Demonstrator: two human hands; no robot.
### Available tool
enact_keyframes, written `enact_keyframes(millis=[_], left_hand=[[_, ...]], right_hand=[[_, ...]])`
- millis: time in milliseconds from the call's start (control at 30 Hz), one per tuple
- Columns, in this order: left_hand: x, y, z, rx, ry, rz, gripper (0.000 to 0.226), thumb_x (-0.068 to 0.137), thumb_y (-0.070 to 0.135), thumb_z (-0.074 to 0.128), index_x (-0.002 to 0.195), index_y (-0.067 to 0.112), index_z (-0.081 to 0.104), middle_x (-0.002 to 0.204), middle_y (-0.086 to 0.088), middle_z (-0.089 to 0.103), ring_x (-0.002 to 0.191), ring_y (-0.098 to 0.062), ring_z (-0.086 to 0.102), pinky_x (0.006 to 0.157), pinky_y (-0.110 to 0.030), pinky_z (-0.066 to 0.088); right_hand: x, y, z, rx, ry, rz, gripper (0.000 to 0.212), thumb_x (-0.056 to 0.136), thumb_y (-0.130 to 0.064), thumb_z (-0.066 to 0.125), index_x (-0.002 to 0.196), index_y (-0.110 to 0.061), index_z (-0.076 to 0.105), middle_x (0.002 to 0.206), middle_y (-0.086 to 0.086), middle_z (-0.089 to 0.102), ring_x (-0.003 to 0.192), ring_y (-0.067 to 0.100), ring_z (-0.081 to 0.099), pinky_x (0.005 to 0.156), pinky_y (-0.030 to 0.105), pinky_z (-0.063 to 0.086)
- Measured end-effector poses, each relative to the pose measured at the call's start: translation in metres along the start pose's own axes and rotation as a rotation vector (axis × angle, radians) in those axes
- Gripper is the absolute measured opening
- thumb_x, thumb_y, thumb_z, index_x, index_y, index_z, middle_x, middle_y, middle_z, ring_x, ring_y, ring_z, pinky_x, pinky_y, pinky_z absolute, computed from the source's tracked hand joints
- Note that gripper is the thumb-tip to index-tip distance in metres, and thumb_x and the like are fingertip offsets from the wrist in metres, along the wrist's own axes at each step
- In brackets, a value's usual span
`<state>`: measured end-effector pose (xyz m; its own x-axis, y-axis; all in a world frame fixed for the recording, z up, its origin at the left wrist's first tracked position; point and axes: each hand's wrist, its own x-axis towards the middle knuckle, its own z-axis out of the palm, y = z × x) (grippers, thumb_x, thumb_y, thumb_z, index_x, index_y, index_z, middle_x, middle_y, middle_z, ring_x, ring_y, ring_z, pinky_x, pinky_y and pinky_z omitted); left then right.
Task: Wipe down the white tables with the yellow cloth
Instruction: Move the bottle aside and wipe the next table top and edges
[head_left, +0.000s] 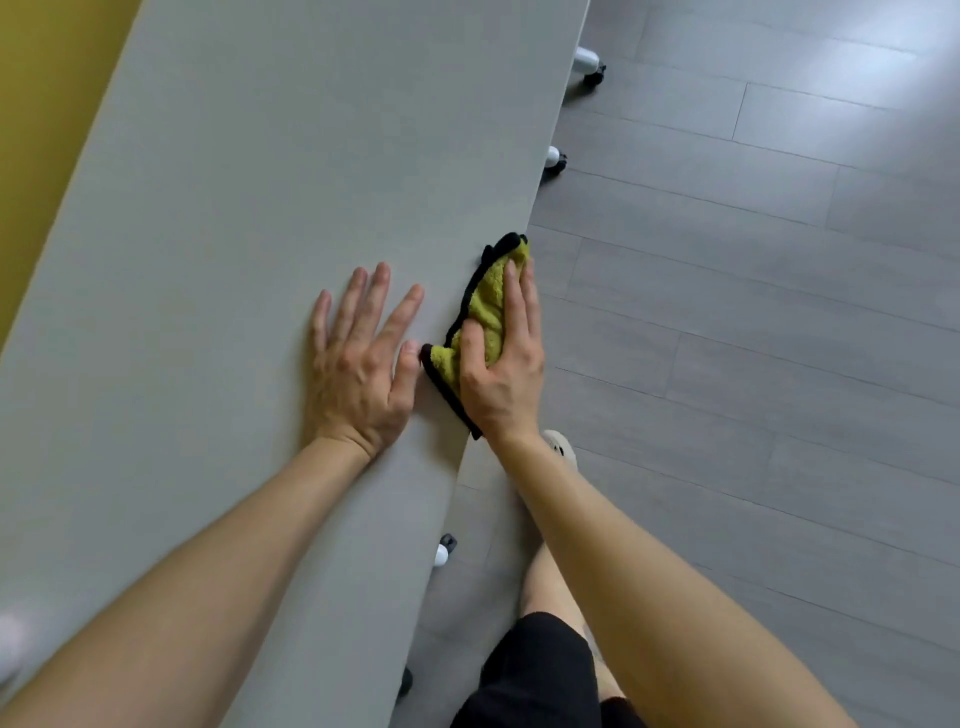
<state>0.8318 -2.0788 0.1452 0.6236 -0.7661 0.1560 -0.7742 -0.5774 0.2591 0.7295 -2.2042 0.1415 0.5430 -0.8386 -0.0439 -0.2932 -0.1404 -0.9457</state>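
A long white table (234, 218) runs from the lower left to the top of the view. The yellow cloth (480, 312), edged in black, lies folded on the table's right edge. My right hand (506, 364) presses flat on the cloth with straight fingers, its outer side hanging past the edge. My left hand (363, 358) rests flat on the tabletop just left of the cloth, fingers spread, thumb close to the cloth's corner.
Grey plank floor (753, 312) fills the right side. White table legs with black castors (592, 65) stick out under the table's right edge. My legs and a light shoe (561, 447) stand beside the table. A yellow wall (36, 130) borders the table's left side.
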Motion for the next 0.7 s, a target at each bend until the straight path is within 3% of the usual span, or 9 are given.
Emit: enact_keyframes(millis=[100,167,300,367,433,500,600,700], left_hand=[[-0.002,0.002,0.001,-0.027,0.024,-0.013,0.060,0.110,0.043,0.030,0.163,0.026,0.052,0.178,-0.007,0.033,0.167,-0.026,0.025,0.133,-0.063,0.017],[-0.002,0.002,0.002,-0.026,0.032,-0.009,0.061,0.110,0.046,0.029,0.163,0.027,0.052,0.177,-0.007,0.034,0.167,-0.027,0.026,0.133,-0.063,0.017],[-0.002,0.000,0.001,-0.023,0.043,-0.012,0.065,0.109,0.057,0.029,0.162,0.028,0.053,0.177,-0.007,0.035,0.167,-0.026,0.027,0.133,-0.062,0.017],[0.000,-0.001,0.000,-0.013,0.045,-0.011,0.064,0.108,0.056,0.034,0.162,0.028,0.053,0.177,-0.008,0.035,0.166,-0.028,0.027,0.132,-0.063,0.017],[0.000,-0.002,0.001,0.001,0.036,-0.001,0.063,0.104,0.049,0.043,0.163,0.028,0.051,0.177,-0.009,0.034,0.166,-0.028,0.027,0.132,-0.064,0.018],[0.000,-0.001,0.000,0.010,0.027,-0.003,0.067,0.099,0.046,0.049,0.164,0.028,0.050,0.177,-0.009,0.033,0.166,-0.029,0.027,0.132,-0.063,0.017],[-0.002,0.000,-0.002,0.024,0.017,0.008,0.072,0.094,0.045,0.054,0.164,0.028,0.049,0.178,-0.009,0.033,0.166,-0.029,0.027,0.133,-0.062,0.016],[-0.001,0.002,-0.002,0.005,0.016,0.001,0.070,0.095,0.042,0.051,0.163,0.029,0.051,0.177,-0.008,0.034,0.166,-0.028,0.028,0.133,-0.061,0.016]], right_hand=[[0.054,-0.005,0.003,-0.002,0.043,0.002,0.070,0.098,-0.018,0.061,0.166,-0.017,0.044,0.179,0.005,0.029,0.160,0.017,0.033,0.109,-0.005,0.019],[0.071,-0.009,0.003,-0.027,0.073,-0.009,0.070,0.097,-0.020,0.060,0.166,-0.021,0.045,0.179,0.004,0.027,0.159,0.017,0.035,0.107,-0.001,0.026],[0.024,-0.008,0.006,-0.070,0.036,-0.053,0.068,0.096,-0.023,0.061,0.163,-0.024,0.050,0.181,0.005,0.023,0.163,0.021,0.033,0.124,0.046,0.041],[-0.015,-0.001,0.006,-0.099,-0.009,-0.076,0.065,0.097,-0.030,0.066,0.161,-0.027,0.053,0.182,0.005,0.019,0.164,0.023,0.030,0.124,0.057,0.039],[-0.030,-0.002,0.003,-0.064,-0.040,0.008,0.062,0.100,-0.042,0.069,0.160,-0.035,0.054,0.181,0.008,0.018,0.166,0.021,0.024,0.127,0.053,0.036],[-0.013,-0.011,0.004,-0.011,-0.042,0.101,0.062,0.099,-0.051,0.074,0.157,-0.042,0.055,0.178,0.011,0.026,0.163,0.016,0.025,0.128,0.038,0.036],[0.029,-0.015,0.009,-0.031,0.052,0.103,0.058,0.098,-0.045,0.077,0.154,-0.043,0.059,0.173,0.008,0.039,0.155,0.012,0.035,0.120,0.029,0.039],[0.031,-0.016,0.007,0.001,0.097,0.082,0.057,0.098,-0.037,0.077,0.152,-0.041,0.061,0.174,0.004,0.039,0.157,0.014,0.039,0.121,0.024,0.041]])
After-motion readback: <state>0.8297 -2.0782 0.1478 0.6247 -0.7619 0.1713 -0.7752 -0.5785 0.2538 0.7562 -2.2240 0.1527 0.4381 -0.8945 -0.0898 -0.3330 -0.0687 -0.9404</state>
